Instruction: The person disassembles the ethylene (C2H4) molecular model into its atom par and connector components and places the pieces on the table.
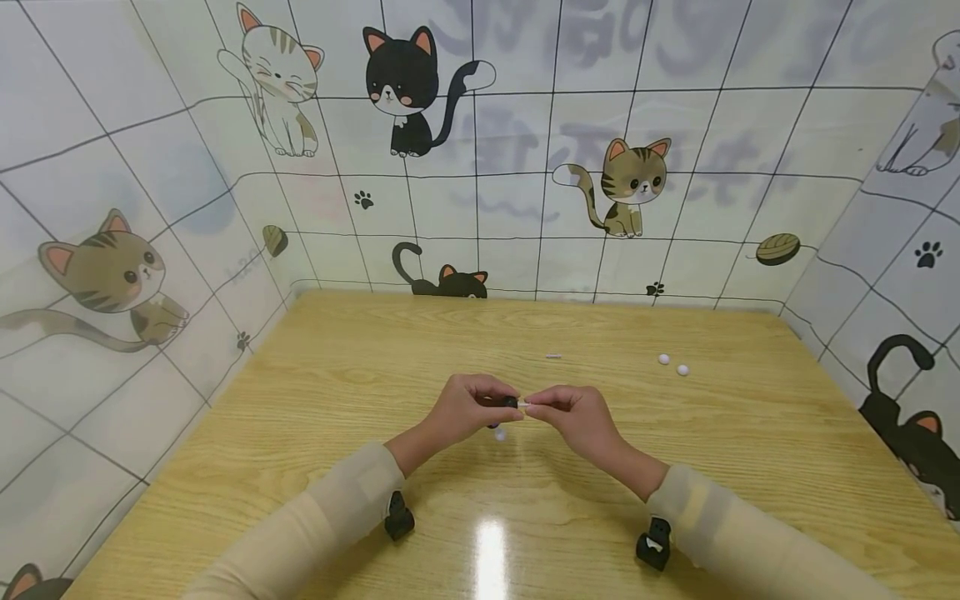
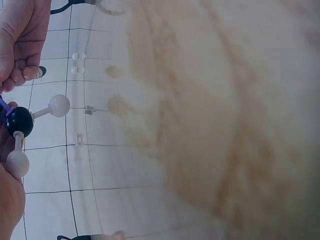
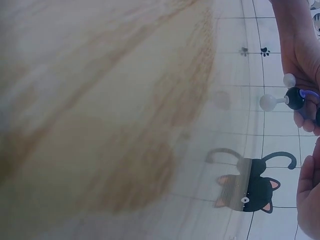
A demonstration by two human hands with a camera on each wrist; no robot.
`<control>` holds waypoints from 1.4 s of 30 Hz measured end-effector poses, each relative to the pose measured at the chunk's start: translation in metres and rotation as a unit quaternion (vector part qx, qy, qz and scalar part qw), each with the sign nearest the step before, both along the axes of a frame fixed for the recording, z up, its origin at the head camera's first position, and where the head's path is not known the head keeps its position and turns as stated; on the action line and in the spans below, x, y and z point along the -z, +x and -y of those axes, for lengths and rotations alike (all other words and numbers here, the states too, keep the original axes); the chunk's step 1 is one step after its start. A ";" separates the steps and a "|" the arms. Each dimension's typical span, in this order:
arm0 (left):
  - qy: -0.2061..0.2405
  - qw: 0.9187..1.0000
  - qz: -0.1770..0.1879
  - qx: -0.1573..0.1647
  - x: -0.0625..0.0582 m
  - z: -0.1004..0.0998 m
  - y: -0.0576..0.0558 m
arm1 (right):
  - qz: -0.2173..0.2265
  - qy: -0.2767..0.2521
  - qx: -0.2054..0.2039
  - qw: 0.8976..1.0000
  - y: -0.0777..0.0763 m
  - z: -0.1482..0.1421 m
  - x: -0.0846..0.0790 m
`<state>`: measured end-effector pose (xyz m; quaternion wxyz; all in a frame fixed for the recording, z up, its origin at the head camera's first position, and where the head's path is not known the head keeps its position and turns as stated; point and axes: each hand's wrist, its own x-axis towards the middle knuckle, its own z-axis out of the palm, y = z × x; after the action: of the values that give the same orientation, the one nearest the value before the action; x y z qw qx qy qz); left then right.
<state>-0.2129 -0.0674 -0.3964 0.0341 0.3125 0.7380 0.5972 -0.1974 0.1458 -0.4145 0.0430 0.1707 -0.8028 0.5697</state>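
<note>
My left hand (image 1: pixel 463 410) grips a ball-and-stick molecular model in front of me, above the table. One black ball (image 2: pixel 20 122) of the model carries two white balls (image 2: pixel 59 105) on short white sticks. A curved purple connector (image 3: pixel 310 93) runs from that ball to a second black ball (image 1: pixel 511 402), partly covered by the fingers. From the right, my right hand (image 1: pixel 581 417) pinches a small white stick (image 1: pixel 523 404) between thumb and fingertips. The stick's left end meets the second black ball; whether it sits inside a hole I cannot tell.
Farther back on the wooden table (image 1: pixel 337 358) lies a loose pale stick (image 1: pixel 553 356). Two loose white balls (image 1: pixel 663 359) lie to its right. A cat-patterned sheet (image 1: pixel 510 200) stands behind the table and along both sides.
</note>
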 end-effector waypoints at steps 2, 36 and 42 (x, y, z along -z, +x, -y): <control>0.000 1.000 0.003 -0.001 0.000 0.000 0.000 | -0.016 0.012 0.002 1.000 0.000 0.000 0.001; 0.000 1.000 -0.010 -0.003 0.021 -0.009 -0.010 | -0.074 0.064 0.019 0.995 0.009 -0.010 0.000; 0.008 1.000 -0.015 0.006 0.023 -0.009 -0.008 | -0.077 0.072 0.023 0.994 0.011 -0.011 0.000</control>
<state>-0.2213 -0.0586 -0.4192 0.0243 0.3259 0.7314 0.5985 -0.1864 0.1571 -0.4143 0.1055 0.1987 -0.8398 0.4942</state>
